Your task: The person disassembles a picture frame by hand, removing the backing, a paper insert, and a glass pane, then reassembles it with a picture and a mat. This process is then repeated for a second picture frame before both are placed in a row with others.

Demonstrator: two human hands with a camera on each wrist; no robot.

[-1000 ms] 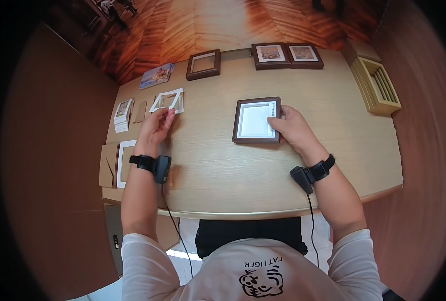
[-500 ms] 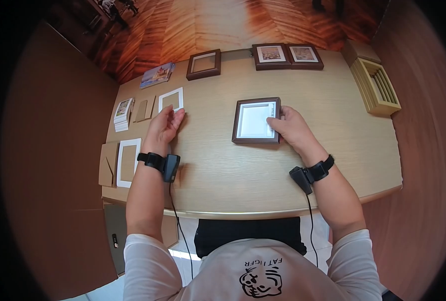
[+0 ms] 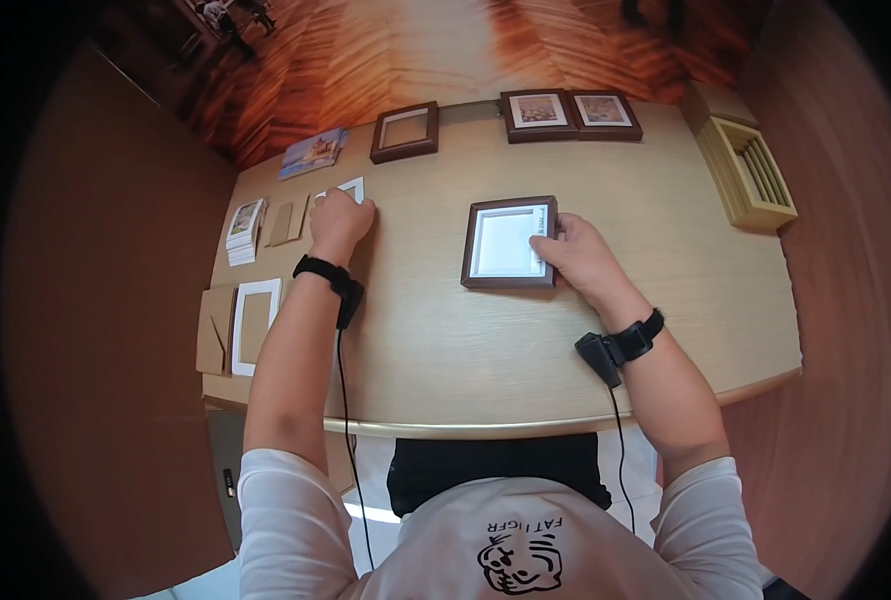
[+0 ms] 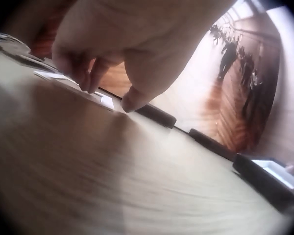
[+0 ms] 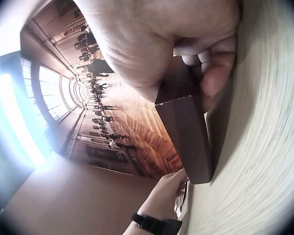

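Wooden table (image 3: 445, 330), left hand (image 3: 341, 218) seemingly on mat (image 3: 353, 186)

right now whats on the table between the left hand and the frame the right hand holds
Nothing: in the head view only bare table lies between the left hand, resting on a white mat, and the brown frame the right hand grips.

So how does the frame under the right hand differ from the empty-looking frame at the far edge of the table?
The held frame is larger and has a white panel filling it; the far frame is smaller, its opening showing the table's colour. The right hand grips the held frame's right edge, while nothing touches the far frame. The held frame lies mid-table, the far frame at the back edge. Both are dark brown, squarish and lie flat.
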